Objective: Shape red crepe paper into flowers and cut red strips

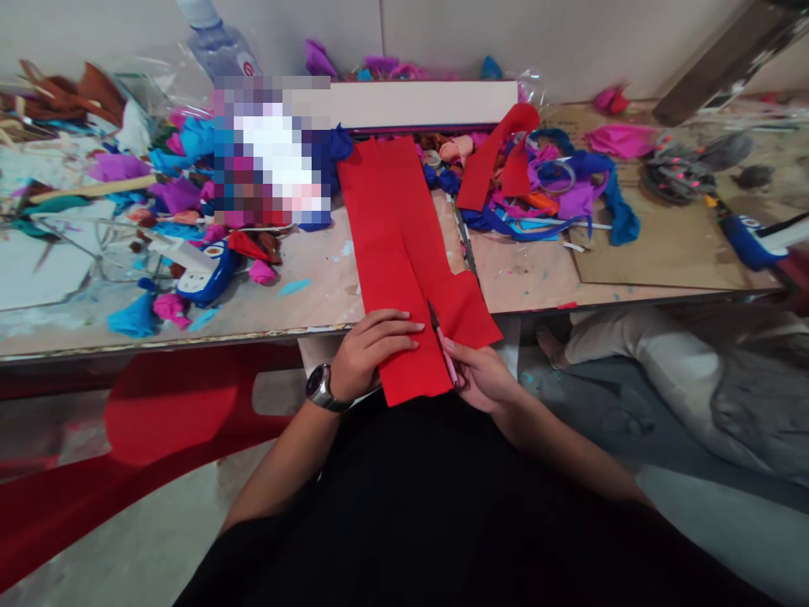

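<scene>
So the long red sheet (392,244) runs lengthwise away from the person. Its far end is up by the white box (417,103) and its near end hangs over the front edge of the worktop (316,295), right between the two hands. The left hand (372,347) lies flat on the near-left part of the sheet with fingers stretched out, so the grip isn't closed on anything, it's just pressing down. The right hand (486,379) sits just right of the sheet's near end, grip curled tight round the pink handle of the scissors (442,341). The blades point away from the body, pretty much along the sheet's long axis, and the tips are on the red right by the left fingertips. A line runs up the middle of the sheet from about there. Could be a slit, could be a crease, honestly can't tell. The right fingers are mostly tucked under, and how far the blades gape is too small to make out. There's a heap of colourful scraps (556,181) further back, plus a blurred-out patch in the pile at back left.
</scene>
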A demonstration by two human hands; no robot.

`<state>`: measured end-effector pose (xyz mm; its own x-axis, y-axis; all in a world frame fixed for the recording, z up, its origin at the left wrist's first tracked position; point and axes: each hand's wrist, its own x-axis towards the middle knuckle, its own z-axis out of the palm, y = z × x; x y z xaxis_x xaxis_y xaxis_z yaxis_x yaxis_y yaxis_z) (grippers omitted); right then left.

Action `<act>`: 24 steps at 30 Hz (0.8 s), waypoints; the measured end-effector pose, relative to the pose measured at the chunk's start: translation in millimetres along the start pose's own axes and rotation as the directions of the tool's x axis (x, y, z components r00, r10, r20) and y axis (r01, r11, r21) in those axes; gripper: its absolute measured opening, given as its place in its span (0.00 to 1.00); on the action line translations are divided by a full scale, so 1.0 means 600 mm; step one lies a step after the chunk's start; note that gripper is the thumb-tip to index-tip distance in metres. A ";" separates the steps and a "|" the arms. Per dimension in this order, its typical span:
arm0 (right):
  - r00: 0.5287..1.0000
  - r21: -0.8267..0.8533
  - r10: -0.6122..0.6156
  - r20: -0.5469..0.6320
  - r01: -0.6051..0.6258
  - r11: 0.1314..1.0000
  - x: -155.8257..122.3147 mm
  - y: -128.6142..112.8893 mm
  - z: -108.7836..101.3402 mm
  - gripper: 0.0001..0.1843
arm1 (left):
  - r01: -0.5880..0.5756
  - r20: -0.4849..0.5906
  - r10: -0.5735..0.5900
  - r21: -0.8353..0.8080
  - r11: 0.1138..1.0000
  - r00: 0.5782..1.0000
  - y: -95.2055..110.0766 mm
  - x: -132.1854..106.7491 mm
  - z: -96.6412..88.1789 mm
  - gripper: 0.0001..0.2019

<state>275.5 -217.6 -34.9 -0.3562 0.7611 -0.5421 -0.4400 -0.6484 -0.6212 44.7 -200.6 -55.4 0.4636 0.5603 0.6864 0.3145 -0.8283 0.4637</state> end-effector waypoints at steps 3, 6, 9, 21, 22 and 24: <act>1.000 -0.010 -0.020 0.020 0.020 1.000 -0.001 0.003 0.000 0.27 | 0.009 -0.004 -0.009 0.002 1.000 1.000 0.001 0.000 0.000 0.13; 0.999 -0.027 -0.032 0.038 0.033 0.999 -0.001 0.006 0.000 0.27 | 0.018 0.001 -0.018 0.005 1.000 1.000 0.003 0.001 -0.001 0.14; 0.999 -0.020 -0.026 0.028 0.027 0.999 0.000 0.009 0.002 0.28 | 0.024 0.011 -0.024 0.012 1.000 1.000 0.004 0.001 -0.003 0.14; 0.999 0.020 -0.044 0.021 0.043 0.999 0.000 0.012 0.006 0.25 | -0.005 0.016 0.004 0.042 0.999 1.000 0.005 0.005 -0.004 0.13; 0.999 0.018 -0.043 0.018 0.042 0.999 0.000 0.013 0.005 0.25 | -0.005 0.017 0.004 0.043 0.999 1.000 0.005 0.005 -0.004 0.13; 0.999 0.014 -0.039 0.014 0.039 0.999 0.001 0.013 0.004 0.26 | -0.002 0.019 0.001 0.046 0.999 1.000 0.004 0.004 -0.004 0.13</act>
<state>269.6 -222.4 -38.7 -0.3498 0.7861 -0.5095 -0.4647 -0.6179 -0.6343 44.5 -201.4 -51.3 0.4792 0.5595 0.6763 0.3517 -0.8284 0.4360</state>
